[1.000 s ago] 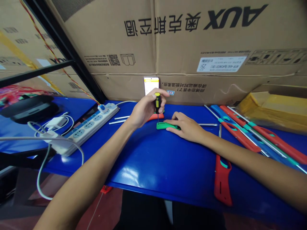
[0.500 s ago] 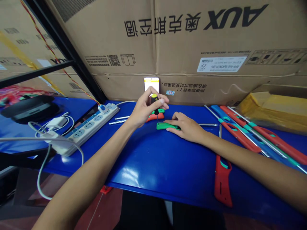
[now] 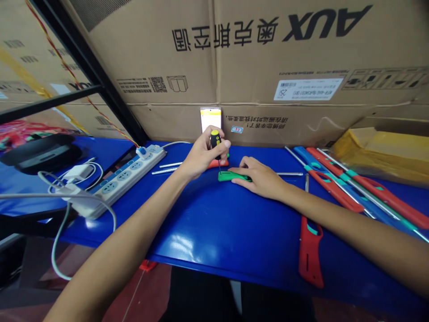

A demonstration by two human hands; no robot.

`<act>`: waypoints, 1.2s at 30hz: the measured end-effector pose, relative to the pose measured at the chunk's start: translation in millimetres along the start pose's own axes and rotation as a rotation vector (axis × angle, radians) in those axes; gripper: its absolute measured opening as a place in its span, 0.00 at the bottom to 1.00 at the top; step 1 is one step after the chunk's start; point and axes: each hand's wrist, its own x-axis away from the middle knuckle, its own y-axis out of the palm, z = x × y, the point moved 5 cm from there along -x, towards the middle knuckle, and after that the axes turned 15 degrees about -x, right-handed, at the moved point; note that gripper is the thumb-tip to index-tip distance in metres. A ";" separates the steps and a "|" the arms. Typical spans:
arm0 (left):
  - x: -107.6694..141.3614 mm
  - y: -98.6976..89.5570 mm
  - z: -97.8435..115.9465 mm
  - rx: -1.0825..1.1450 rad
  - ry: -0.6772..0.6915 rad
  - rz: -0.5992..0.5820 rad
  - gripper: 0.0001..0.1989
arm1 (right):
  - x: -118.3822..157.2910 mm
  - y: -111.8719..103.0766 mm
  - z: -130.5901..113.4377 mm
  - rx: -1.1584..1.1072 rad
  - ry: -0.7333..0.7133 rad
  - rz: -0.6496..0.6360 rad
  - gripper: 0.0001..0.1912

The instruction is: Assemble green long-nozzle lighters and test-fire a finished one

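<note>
Black and yellow, the screwdriver (image 3: pixel 215 139) now leans in my left grip (image 3: pixel 201 154), the thumb shifted across its front, while the tip stays at the green handle's (image 3: pixel 228 176) left end: contact is kept. My right grip (image 3: pixel 259 177) clasps that handle, nearer the tabletop's (image 3: pixel 208 214) far edge.

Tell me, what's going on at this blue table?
Someone is using a screwdriver on a green handle. The left hand holds the black-and-yellow screwdriver upright, its tip at the left end of the green handle, which the fingers of the right hand grip against the blue table. A lit phone leans on the cardboard behind, and a red-handled tool lies nearer the person, on the right.
</note>
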 end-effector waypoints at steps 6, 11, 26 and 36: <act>2.8 3.1 -1.4 0.126 -0.129 -0.151 0.16 | 0.5 0.0 0.6 0.023 -0.007 0.003 0.24; 1.6 -3.0 -5.8 -0.001 -0.053 -0.058 0.23 | 0.8 0.0 2.6 0.025 -0.009 0.008 0.24; 3.9 4.6 -15.3 0.129 -0.169 -0.193 0.22 | 0.5 0.0 0.0 0.048 -0.007 -0.002 0.24; 3.4 -7.8 -7.4 -0.093 -0.119 -0.130 0.23 | -0.1 1.1 -0.3 0.054 -0.002 -0.006 0.23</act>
